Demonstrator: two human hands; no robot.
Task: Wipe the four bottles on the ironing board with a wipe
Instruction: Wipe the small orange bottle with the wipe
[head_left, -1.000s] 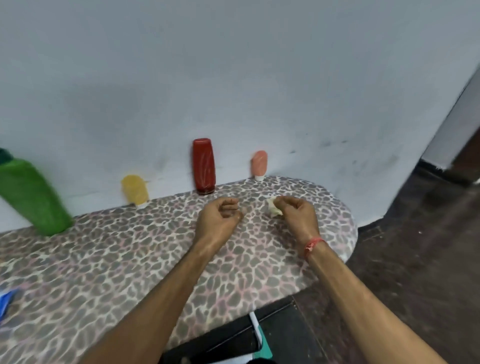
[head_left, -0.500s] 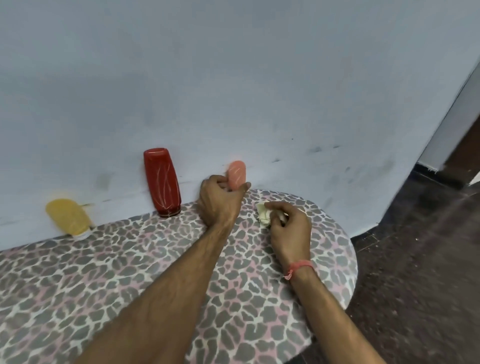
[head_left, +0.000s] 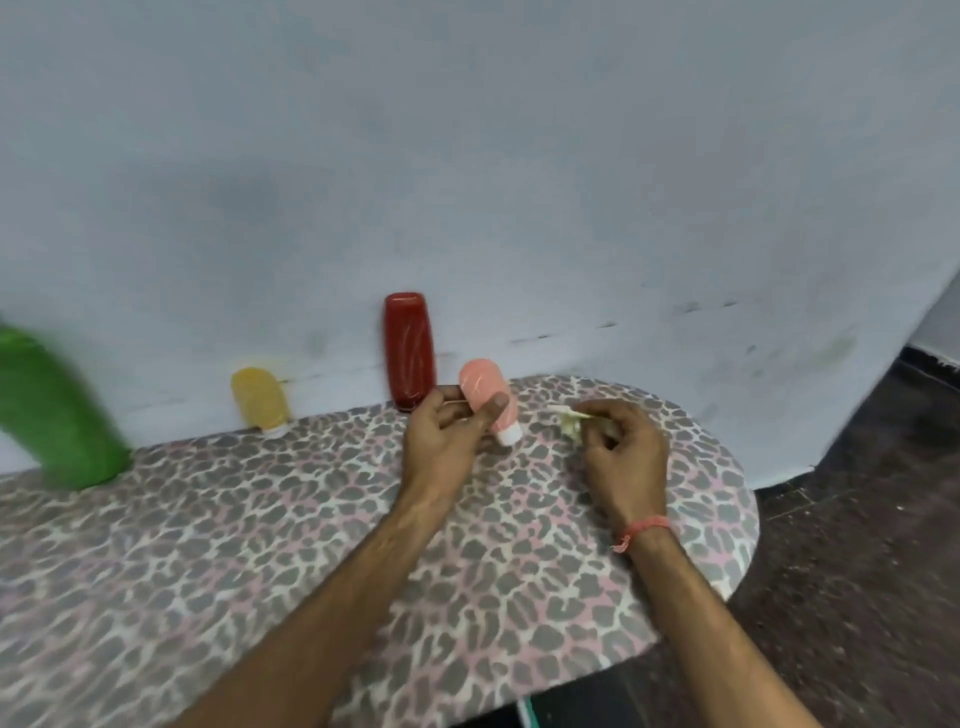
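My left hand (head_left: 447, 434) grips a small pink bottle (head_left: 485, 395) with a white cap, holding it cap-down just above the ironing board (head_left: 260, 545). Right beside it, my right hand (head_left: 623, 452) pinches a crumpled pale wipe (head_left: 569, 422), a short gap away from the bottle. A dark red bottle (head_left: 409, 349) stands cap-down against the wall behind my left hand. A yellow bottle (head_left: 260, 397) leans on the wall further left. A big green bottle (head_left: 52, 415) stands at the far left, blurred.
The board wears a leopard-print cover and its rounded end (head_left: 737, 519) lies to the right. A pale blue wall (head_left: 467, 182) rises directly behind the bottles. Dark floor (head_left: 857, 545) lies to the right of the board.
My left hand reached the pink bottle by the wall, gripped it and brought it forward off the board. My right hand kept the wipe and stayed near the board's end.
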